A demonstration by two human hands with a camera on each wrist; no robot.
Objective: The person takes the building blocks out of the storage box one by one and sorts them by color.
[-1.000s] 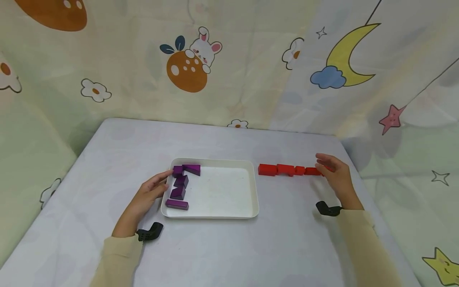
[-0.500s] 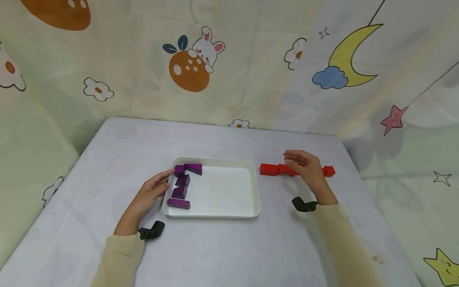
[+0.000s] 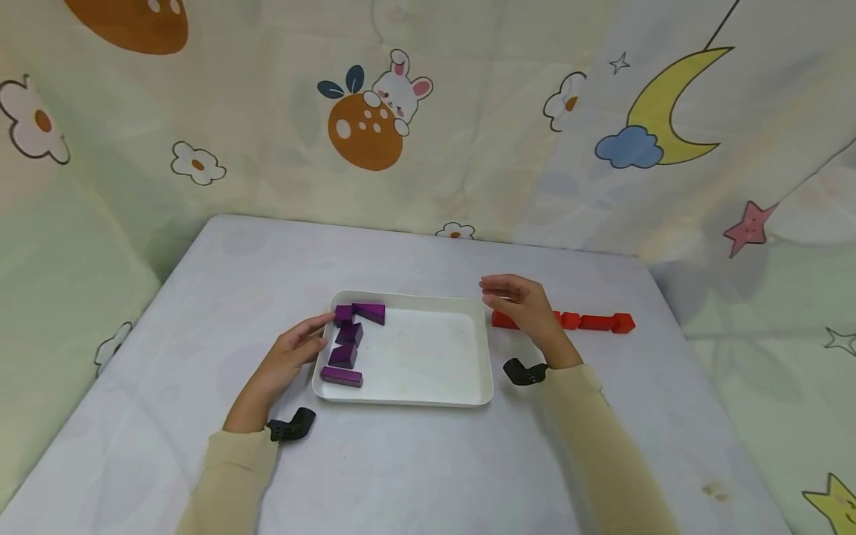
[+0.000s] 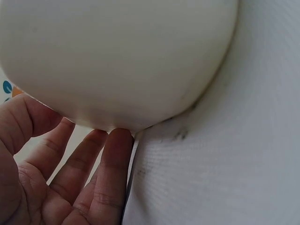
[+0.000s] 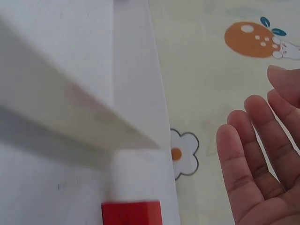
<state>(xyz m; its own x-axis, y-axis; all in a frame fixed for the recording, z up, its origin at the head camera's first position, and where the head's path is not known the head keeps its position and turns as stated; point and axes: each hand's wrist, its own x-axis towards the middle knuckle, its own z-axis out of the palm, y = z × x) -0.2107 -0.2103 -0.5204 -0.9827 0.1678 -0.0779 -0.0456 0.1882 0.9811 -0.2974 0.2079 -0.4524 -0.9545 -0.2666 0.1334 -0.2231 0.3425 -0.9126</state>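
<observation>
A white tray (image 3: 421, 353) lies on the table, with several purple blocks along its left side, among them a long bar (image 3: 342, 377), a wedge (image 3: 370, 313) and a cube (image 3: 344, 316). My left hand (image 3: 290, 353) touches the tray's left wall; in the left wrist view its fingertips meet the outside of the white wall (image 4: 117, 61). Just past the tray's right edge, my right hand (image 3: 524, 306) hovers with extended fingers, holding nothing. It partly covers a row of red blocks (image 3: 597, 322). One red block (image 5: 132, 213) shows in the right wrist view.
The table (image 3: 414, 468) has a white cover. A patterned cloth (image 3: 495, 148) with cartoon prints hangs behind it and at both sides. Each wrist wears a black camera mount, such as the left mount (image 3: 292, 425).
My right hand has passed leftward over the red row, from its far right end to beside the tray. My left hand stays at the tray. The head view has shifted slightly.
</observation>
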